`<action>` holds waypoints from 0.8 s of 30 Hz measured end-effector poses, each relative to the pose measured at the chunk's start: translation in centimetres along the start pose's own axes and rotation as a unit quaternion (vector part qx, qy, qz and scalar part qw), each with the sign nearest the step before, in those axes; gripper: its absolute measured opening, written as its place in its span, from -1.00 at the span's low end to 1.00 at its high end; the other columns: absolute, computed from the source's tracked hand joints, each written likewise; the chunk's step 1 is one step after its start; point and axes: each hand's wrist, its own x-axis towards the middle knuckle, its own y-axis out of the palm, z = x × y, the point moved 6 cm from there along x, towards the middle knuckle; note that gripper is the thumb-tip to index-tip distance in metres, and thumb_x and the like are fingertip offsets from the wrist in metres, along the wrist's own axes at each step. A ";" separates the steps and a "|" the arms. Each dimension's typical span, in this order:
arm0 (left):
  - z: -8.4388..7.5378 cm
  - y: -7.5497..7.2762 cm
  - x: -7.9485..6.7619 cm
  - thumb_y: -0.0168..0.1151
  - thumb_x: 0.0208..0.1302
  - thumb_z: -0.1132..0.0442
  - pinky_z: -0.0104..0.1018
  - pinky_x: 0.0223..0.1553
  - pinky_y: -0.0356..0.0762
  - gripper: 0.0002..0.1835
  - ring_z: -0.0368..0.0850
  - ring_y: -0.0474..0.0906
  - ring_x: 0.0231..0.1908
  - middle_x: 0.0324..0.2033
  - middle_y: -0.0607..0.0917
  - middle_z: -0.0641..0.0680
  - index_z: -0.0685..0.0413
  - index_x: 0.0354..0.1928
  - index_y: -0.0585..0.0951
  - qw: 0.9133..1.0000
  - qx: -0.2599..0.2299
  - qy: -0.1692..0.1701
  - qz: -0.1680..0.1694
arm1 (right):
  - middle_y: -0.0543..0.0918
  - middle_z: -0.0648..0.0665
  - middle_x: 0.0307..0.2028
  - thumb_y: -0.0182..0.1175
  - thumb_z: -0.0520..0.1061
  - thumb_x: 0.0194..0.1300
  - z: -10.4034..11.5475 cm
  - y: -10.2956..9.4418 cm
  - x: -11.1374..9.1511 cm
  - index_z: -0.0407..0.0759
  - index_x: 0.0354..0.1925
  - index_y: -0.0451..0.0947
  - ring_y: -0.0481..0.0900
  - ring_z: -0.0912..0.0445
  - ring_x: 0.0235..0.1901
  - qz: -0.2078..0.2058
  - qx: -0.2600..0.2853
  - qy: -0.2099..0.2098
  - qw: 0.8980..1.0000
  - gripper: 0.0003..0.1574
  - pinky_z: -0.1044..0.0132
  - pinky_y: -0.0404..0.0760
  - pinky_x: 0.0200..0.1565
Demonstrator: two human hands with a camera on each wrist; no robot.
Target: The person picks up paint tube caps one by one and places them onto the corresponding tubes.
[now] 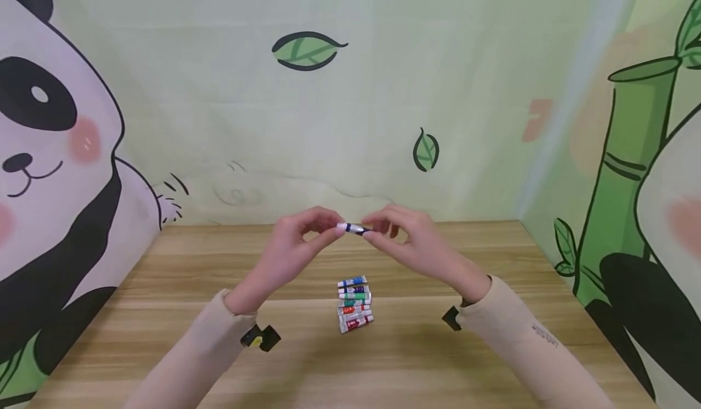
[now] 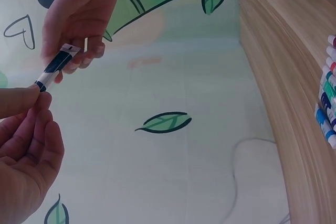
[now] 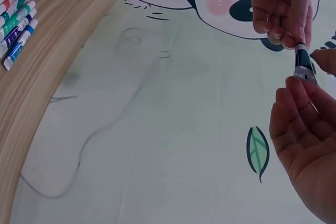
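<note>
Up above the table's far edge, a small paint tube (image 1: 356,229), white with a dark label, spans the two hands. My left hand (image 1: 301,244) pinches its cap end between thumb and fingertip, which hide most of the cap. At the flat crimped end, my right hand (image 1: 413,241) holds the tube with its fingertips; one finger stands slightly apart in the right wrist view. The tube (image 2: 56,66) is tilted in the left wrist view. Below the hands, a row of several paint tubes (image 1: 355,304) lies on the table, with blue, purple, green, red and crimson labels.
The wooden table (image 1: 219,348) meets a printed cloth backdrop (image 1: 383,92) at its back and sides. Pandas, bamboo and leaves decorate the cloth. Small black pieces (image 1: 261,338) are fixed at both sleeve cuffs.
</note>
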 end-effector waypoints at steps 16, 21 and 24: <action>0.1 -0.5 -0.2 0.35 0.36 0.23 -0.11 -0.09 0.62 -0.86 -0.07 0.69 -0.22 -0.25 0.77 0.00 0.08 -0.09 0.70 0.999 -0.030 -0.019 -0.019 | 0.70 0.05 -0.34 0.36 -0.18 0.33 -0.4 -0.2 -0.6 -0.16 -0.05 0.69 0.59 0.13 -0.35 -0.011 0.057 0.059 0.997 -0.78 0.27 0.61 -0.26; 0.1 -0.5 -0.5 0.35 0.37 0.19 -0.09 -0.12 0.61 -0.85 -0.08 0.68 -0.22 -0.26 0.77 0.02 0.05 -0.10 0.70 0.999 -0.030 -0.029 -0.011 | 0.74 -0.02 -0.29 0.32 -0.12 0.39 -1.2 0.3 -1.2 -0.16 -0.05 0.69 0.69 0.04 -0.30 0.006 0.117 0.128 0.985 -0.79 0.21 0.67 -0.20; 0.2 -0.5 -0.6 0.34 0.37 0.17 -0.09 -0.12 0.61 -0.86 -0.13 0.67 -0.23 -0.26 0.77 0.01 0.02 -0.11 0.70 0.999 -0.024 -0.026 -0.009 | 0.73 -0.09 -0.29 0.29 -0.11 0.41 -1.4 0.6 -1.4 -0.19 -0.04 0.67 0.69 0.01 -0.29 0.015 0.161 0.167 0.973 -0.77 0.18 0.69 -0.19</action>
